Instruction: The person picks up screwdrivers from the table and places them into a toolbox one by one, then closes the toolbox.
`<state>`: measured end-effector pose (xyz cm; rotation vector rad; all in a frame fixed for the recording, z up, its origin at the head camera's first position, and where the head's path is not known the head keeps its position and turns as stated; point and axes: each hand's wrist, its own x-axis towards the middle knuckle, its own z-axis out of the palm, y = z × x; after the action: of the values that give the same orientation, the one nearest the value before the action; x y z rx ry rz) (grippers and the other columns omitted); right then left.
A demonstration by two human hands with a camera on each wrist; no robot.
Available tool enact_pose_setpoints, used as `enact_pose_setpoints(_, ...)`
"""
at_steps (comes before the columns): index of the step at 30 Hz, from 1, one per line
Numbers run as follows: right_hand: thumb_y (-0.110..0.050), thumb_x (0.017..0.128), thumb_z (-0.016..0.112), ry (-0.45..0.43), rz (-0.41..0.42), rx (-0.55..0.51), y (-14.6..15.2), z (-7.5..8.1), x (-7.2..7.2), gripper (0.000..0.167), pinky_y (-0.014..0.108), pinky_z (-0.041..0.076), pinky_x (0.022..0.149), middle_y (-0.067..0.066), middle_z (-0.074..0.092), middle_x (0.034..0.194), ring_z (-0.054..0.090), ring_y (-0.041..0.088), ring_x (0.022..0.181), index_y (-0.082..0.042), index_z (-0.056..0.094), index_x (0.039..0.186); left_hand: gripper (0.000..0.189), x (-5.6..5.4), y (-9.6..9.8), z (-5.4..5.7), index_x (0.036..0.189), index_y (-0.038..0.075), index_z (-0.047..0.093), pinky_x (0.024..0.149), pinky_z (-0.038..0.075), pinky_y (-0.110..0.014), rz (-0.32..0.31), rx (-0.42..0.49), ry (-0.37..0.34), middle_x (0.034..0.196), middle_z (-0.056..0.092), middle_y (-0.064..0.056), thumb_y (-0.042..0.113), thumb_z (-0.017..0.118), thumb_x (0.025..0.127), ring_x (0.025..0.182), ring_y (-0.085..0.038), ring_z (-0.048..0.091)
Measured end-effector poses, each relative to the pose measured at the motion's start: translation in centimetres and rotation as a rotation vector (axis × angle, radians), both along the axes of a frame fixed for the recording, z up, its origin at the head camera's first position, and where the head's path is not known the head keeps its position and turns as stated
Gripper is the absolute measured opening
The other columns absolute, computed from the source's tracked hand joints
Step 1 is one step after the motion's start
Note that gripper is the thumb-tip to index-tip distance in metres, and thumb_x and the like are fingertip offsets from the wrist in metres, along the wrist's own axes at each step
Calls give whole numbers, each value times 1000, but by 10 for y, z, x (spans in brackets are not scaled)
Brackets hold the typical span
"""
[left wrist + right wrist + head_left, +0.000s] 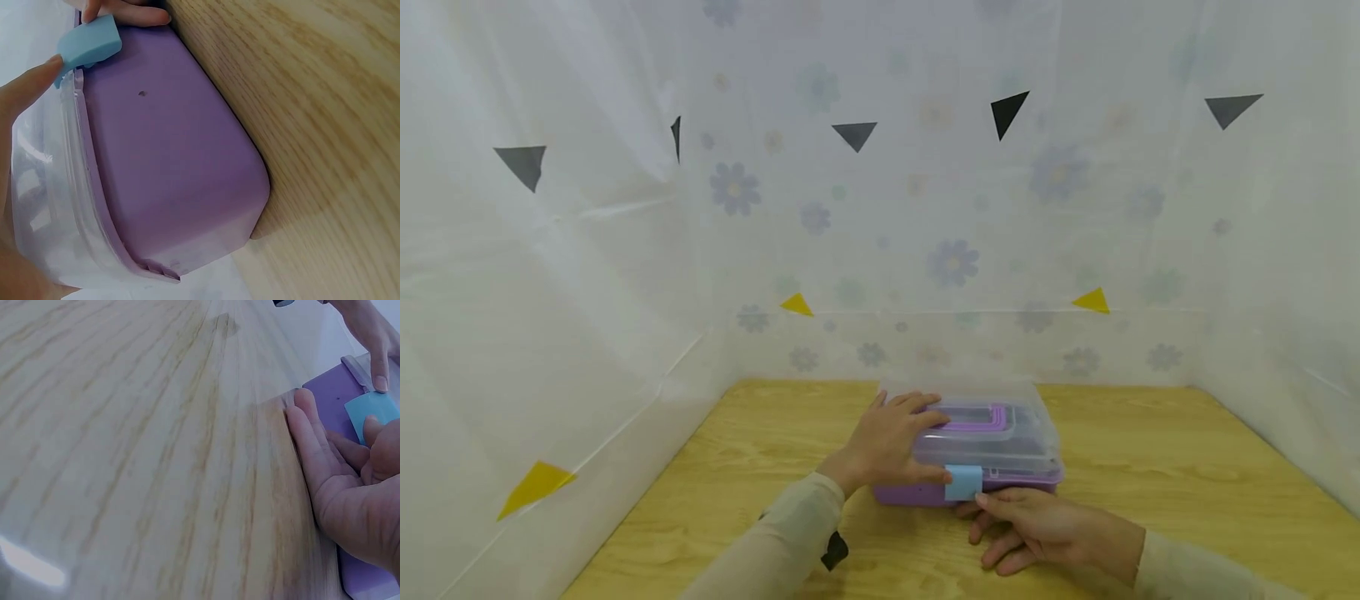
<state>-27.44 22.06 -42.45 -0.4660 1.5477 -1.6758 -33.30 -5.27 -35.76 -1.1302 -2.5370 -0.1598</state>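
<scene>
A purple box with a clear lid (1030,446) sits on the table, a purple handle (998,418) set into its top. On its front edge is a light blue latch (964,483), whose lower end stands out from the purple wall in the left wrist view. My left hand (891,442) rests on the lid with fingers spread, its thumb touching the latch's upper part. Low at the box front is my right hand (1037,529), its thumb tip against the latch's lower corner. The other right fingers extend along the purple front (365,575) near the tabletop.
The wood-grain table (1150,467) is enclosed by pale plastic sheeting (565,275) on the left, back and right. Flower prints and black, grey and yellow triangles mark the sheeting. A small black piece (835,550) shows beside the left sleeve.
</scene>
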Motion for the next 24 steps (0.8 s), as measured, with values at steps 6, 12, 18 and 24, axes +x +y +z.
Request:
enact_pose_setpoints(6,-35,114,41,10,-31,36,-4,2,-1,53,36,61,82,11,64,119,73,20,93,5,50,147,82,-1,-2,2,144,29,62,115,27,-66,6,-16,9,159,43,3,79,68,80,144,-23,41)
enact_pose_setpoints(12,-33,113,42,5,-51,64,-6,3,0,50,37,61,81,10,65,116,73,20,91,4,52,146,82,0,-2,1,144,29,62,115,28,-66,6,-21,11,159,44,2,78,70,80,143,-23,42)
enact_pose_setpoints(18,-34,113,42,-9,-40,55,-6,4,3,52,35,61,81,10,65,117,73,18,92,4,50,148,81,-1,-2,-1,144,29,62,115,28,-66,2,-13,17,159,44,2,78,70,80,143,-23,43)
enact_pose_setpoints(24,-35,113,43,1,-48,47,-8,3,4,54,35,61,80,11,65,117,73,18,92,5,48,149,81,1,-3,-2,144,29,62,115,28,-66,9,-16,19,159,43,2,78,70,80,143,-22,42)
